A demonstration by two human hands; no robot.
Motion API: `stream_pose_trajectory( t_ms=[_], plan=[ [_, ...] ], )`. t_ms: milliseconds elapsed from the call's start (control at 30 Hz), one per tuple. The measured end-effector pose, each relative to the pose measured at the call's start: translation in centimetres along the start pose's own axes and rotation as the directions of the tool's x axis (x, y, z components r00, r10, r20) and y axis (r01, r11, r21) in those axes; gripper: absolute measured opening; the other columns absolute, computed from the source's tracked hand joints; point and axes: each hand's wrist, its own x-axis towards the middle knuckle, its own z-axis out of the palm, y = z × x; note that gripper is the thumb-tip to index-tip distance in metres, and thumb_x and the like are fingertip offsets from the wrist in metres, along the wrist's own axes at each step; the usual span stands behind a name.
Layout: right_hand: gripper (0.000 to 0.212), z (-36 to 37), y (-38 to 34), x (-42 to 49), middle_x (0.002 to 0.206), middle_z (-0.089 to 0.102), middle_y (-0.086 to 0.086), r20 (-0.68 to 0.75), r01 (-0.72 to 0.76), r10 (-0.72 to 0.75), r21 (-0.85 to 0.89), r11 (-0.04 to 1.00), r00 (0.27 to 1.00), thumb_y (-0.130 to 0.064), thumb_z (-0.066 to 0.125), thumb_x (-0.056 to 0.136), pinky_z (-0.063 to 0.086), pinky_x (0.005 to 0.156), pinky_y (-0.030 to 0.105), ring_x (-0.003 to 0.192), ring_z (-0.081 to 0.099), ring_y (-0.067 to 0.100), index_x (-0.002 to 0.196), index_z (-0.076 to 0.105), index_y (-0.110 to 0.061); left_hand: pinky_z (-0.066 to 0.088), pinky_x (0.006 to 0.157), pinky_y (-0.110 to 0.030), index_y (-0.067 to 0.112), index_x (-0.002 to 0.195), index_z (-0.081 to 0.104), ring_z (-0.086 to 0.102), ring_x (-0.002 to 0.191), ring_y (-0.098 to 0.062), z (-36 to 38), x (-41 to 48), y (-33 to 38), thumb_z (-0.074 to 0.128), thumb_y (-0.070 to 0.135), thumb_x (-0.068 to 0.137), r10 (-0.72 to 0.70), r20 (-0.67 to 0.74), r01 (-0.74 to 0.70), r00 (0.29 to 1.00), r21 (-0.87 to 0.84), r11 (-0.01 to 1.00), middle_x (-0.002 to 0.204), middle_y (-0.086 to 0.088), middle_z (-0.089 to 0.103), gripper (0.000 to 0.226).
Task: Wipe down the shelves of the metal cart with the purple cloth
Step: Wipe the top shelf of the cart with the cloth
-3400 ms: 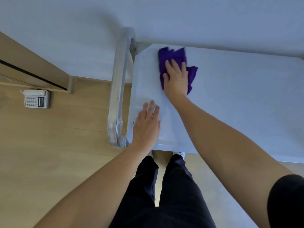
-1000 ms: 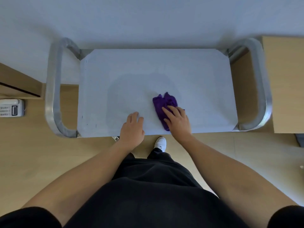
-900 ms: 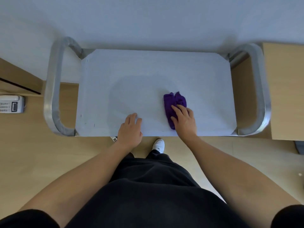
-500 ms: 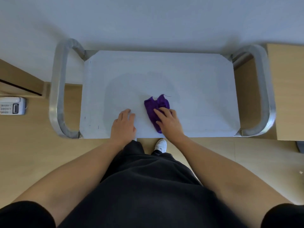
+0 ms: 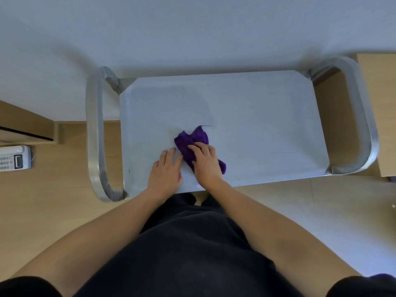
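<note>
The metal cart's top shelf (image 5: 257, 116) fills the middle of the head view, pale grey and flat. A crumpled purple cloth (image 5: 191, 140) lies near the shelf's front edge, left of centre. My right hand (image 5: 206, 163) presses flat on the cloth with its fingers spread over it. My left hand (image 5: 166, 169) rests flat on the bare shelf just to the left, its fingertips almost touching the cloth. Lower shelves are hidden under the top one.
Curved metal handles stand at the cart's left end (image 5: 96, 133) and right end (image 5: 362, 116). A white wall is right behind the cart. A desk phone (image 5: 14, 157) sits on the wooden floor at left. A wooden cabinet (image 5: 383, 112) flanks the right side.
My right hand has slid the cloth left along the front of the shelf after a short swing to the right. My left hand stays flat on the shelf, now closer to the cloth.
</note>
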Motion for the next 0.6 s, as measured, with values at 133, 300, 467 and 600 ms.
stream_pose_trajectory(
  t_ms=[133, 300, 467, 600],
  plan=[
    [0.050, -2.1, 4.4, 1.1, 0.147, 0.039, 0.004, -0.066, -0.112, 0.112, 0.004, 0.994, 0.991, -0.015, 0.054, 0.093, 0.030, 0.114, 0.036, 0.130, 0.033, 0.031, 0.142, 0.043, -0.018, 0.039, 0.103, -0.045, 0.017, 0.145, 0.038, 0.025, 0.143, -0.034, 0.0, 0.2, -0.3, 0.054, 0.023, 0.088, 0.017, 0.007, -0.017, 1.000, -0.031, 0.999, 0.155, -0.014, 0.026, 0.059],
    [0.054, -4.0, 7.2, 2.7, 0.151, 0.031, 0.007, -0.182, -0.462, 0.467, 0.073, 0.884, 0.865, -0.009, 0.050, 0.093, 0.029, 0.115, 0.041, 0.136, 0.026, 0.033, 0.145, 0.036, -0.015, 0.034, 0.110, -0.045, 0.015, 0.147, 0.034, 0.018, 0.146, -0.035, 0.3, 0.4, 0.3, 0.050, 0.019, 0.091, -0.008, 0.009, 0.008, 1.000, -0.045, 0.999, 0.158, -0.014, 0.019, 0.058],
    [0.065, -1.1, 0.4, 3.7, 0.153, 0.031, 0.006, -0.120, -0.187, 0.176, -0.089, 0.978, 0.977, -0.008, 0.052, 0.088, 0.021, 0.119, 0.040, 0.143, 0.021, 0.032, 0.148, 0.030, -0.019, 0.036, 0.106, -0.048, 0.012, 0.145, 0.039, 0.021, 0.145, -0.039, 0.1, 0.4, 1.1, 0.053, 0.015, 0.089, -0.054, -0.008, 0.054, 0.998, -0.058, 0.997, 0.157, -0.018, 0.024, 0.058],
    [0.064, -0.6, -0.7, 3.4, 0.151, 0.035, 0.002, -0.046, -0.034, 0.032, -0.040, 0.999, 0.998, -0.003, 0.053, 0.090, 0.034, 0.113, 0.039, 0.141, 0.024, 0.029, 0.148, 0.033, -0.022, 0.030, 0.112, -0.046, 0.015, 0.149, 0.029, 0.013, 0.148, -0.036, 0.3, 0.5, 1.2, 0.049, 0.020, 0.093, -0.074, 0.008, 0.074, 0.997, -0.032, 0.997, 0.160, -0.016, 0.015, 0.059]
  ],
)
